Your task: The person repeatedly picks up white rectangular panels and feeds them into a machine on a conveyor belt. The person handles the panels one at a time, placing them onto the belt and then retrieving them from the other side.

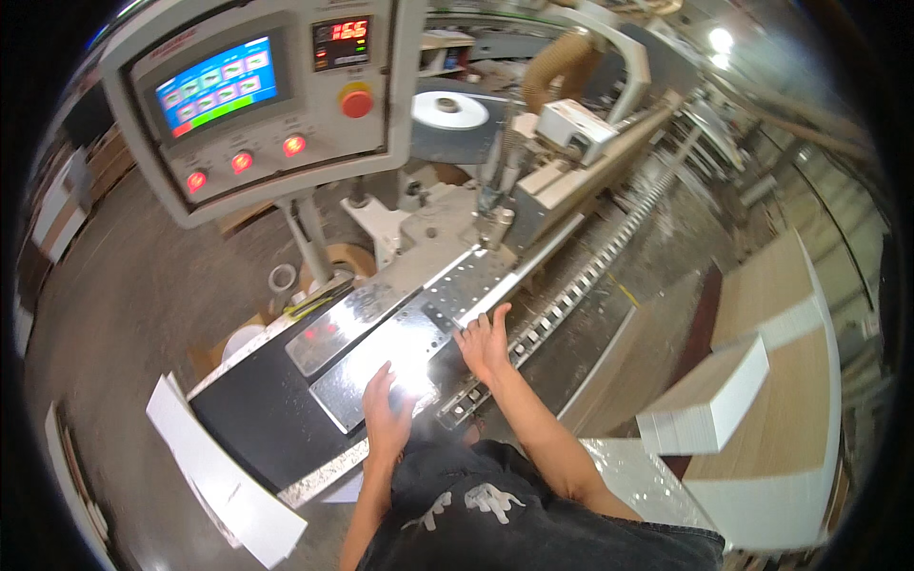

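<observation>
My right hand (484, 347) is spread, thumb raised, at the near edge of the machine's feed bed; no object shows in it. It is nearest the end of a white strip (490, 297) that runs along the bed toward the machine head (500, 228). Closer to my body, my left hand (386, 419) points its slightly blurred fingers forward over the near corner of a shiny metal plate (367, 357), apparently holding nothing. Strong glare covers part of that plate. Beyond it lies a perforated metal plate (466, 285).
A control panel (276, 105) with a lit screen and red button stands at left. White boards (224, 476) lean by the black table (257, 428). At right, a chain conveyor (571, 305) runs past stacked boards (709, 404). A white roll (449, 110) sits behind.
</observation>
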A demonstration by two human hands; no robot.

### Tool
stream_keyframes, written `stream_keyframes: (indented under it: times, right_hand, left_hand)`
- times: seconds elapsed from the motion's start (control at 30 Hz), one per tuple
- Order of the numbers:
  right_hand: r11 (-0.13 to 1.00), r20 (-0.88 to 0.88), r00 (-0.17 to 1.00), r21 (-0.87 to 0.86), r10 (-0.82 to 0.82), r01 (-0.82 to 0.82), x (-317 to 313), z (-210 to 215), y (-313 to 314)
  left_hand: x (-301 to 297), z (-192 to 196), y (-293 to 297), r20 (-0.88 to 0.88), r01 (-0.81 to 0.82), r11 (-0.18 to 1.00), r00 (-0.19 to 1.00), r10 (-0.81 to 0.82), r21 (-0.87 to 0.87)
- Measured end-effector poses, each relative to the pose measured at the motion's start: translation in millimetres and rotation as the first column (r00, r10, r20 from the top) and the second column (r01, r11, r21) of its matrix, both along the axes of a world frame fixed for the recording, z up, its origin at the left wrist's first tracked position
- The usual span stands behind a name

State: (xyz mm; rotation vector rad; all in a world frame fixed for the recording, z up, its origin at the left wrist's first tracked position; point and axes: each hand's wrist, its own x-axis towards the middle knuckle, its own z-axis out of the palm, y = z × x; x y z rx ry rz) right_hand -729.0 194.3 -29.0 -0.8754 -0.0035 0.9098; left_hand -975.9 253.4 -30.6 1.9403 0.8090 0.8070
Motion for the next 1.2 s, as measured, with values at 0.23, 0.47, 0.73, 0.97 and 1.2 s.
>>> stream_keyframes:
  times: [0.23,0.47,0.73,0.97,1.2]
  right_hand:
    - [0.985,0.116,0.993,-0.170,-0.016,0.036,31.0,-5.0,-98.7]
    - [0.544,0.606,0.538,-0.786,0.586,0.294,-60.6,-35.1,-296.4]
    - [0.296,0.399,0.609,-0.917,0.685,0.268,-143.6,-78.6,-472.2]
    - [0.361,0.401,0.750,-0.904,0.526,0.230,-166.2,-50.3,-572.7]
    - [0.180,0.465,0.824,-0.885,0.322,0.429,-187.8,-67.7,-708.6]
  left_hand:
    - [-9.4,26.8,-32.3,0.092,0.283,0.958,0.956,-0.278,-0.046]
    - [18.0,35.8,-64.6,0.211,0.413,0.909,0.895,-0.392,-0.062]
    - [129.0,117.1,-224.6,0.250,0.720,0.694,0.672,-0.697,0.000]
    - [242.5,157.3,-434.7,-0.153,0.864,0.422,0.473,-0.868,0.275]
    - [323.1,151.0,-550.1,-0.368,0.781,0.464,0.612,-0.700,0.417]
